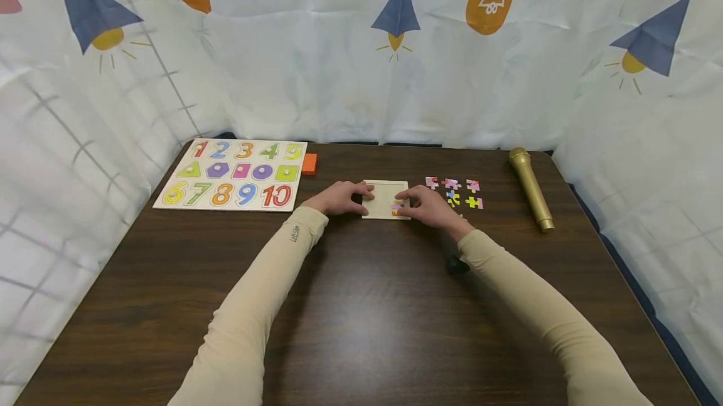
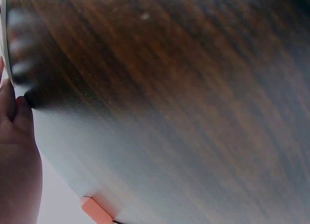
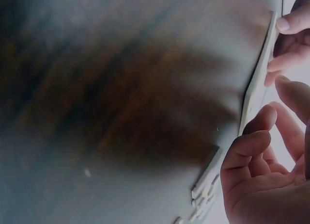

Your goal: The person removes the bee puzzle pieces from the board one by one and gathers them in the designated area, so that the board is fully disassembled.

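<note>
A small pale wooden puzzle tray (image 1: 380,200) lies on the table between the hands. My left hand (image 1: 341,199) holds its left edge with thumb and fingers spread along the rim. Over the tray's right side, my right hand (image 1: 428,206) has its thumb and index finger curled around a small pink-and-yellow puzzle piece (image 1: 396,208) in the near right corner; the fingers partly hide it. In the right wrist view the right hand (image 3: 271,161) shows bent fingers close over the tray (image 3: 256,83). The left hand (image 2: 17,136) sits at the left wrist view's edge.
Several loose puzzle pieces (image 1: 453,184) lie right of the tray. A gold cylinder with a wider top (image 1: 531,189) rests farther right. At left are a number-and-shape board (image 1: 240,172) and an orange block (image 1: 309,164). Hanging fabric (image 1: 339,92) stands behind the table.
</note>
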The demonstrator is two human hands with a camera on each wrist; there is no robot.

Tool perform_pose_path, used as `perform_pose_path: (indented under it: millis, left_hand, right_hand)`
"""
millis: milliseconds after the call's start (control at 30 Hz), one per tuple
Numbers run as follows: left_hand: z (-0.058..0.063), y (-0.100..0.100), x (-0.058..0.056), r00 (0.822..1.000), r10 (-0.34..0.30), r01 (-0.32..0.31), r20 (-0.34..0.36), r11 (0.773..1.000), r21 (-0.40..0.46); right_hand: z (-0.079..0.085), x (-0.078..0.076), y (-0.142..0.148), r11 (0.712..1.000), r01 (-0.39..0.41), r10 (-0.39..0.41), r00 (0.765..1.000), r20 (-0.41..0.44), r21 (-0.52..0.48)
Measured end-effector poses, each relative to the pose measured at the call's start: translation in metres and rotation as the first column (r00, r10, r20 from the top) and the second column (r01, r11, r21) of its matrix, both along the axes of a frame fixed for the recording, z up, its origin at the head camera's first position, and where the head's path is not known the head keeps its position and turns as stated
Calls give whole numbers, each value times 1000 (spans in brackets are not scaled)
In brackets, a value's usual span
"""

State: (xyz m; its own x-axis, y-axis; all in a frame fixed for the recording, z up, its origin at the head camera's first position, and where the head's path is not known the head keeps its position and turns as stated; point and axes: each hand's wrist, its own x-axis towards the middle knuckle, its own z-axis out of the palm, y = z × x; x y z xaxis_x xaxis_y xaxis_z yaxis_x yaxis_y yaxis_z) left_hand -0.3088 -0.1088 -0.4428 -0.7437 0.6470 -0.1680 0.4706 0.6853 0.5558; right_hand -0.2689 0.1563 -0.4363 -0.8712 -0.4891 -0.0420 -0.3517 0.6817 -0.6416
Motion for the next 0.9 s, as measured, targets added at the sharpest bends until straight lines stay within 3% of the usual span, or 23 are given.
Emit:
perform_pose_path:
  millis: [900]
  left_hand:
    - [5,1,3,1000,5,-5,7,1000,-12]
  right_hand:
    - [-5,1,-12,996,-12,18,997,-70,91]
